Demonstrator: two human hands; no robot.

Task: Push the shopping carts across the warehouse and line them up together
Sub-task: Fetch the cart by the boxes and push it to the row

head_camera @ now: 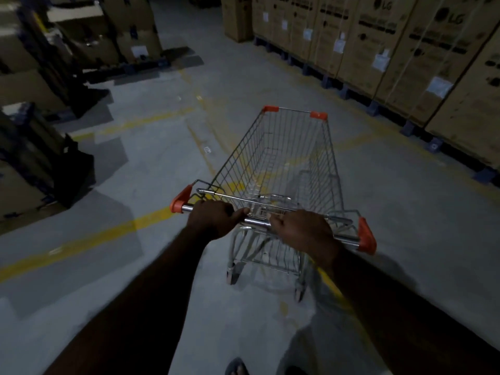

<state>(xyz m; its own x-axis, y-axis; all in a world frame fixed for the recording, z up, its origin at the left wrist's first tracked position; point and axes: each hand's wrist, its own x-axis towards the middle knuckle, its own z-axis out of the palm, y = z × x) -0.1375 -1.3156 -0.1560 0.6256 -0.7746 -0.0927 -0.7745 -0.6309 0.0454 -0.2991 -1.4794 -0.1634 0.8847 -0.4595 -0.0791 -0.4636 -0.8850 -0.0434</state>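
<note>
We hold the handle bar (257, 221) of the shopping cart (273, 169) with both hands. Our left hand (213, 220) and right hand (303, 234) each wrap their fingers tight around it. The shopping cart stands on the grey floor (162, 158), with tall brown boxes (422, 55) to its right.

One shopping cart (244, 158). Two hands grip its single handle bar (257, 221): the left hand (213, 217) and the right hand (303, 231). Four orange corner caps (270, 108). Two wheels (233, 276) show. At least six labelled cardboard boxes (378, 36) stand in the right-hand row; the stacks at left are too blurred to count.
</note>
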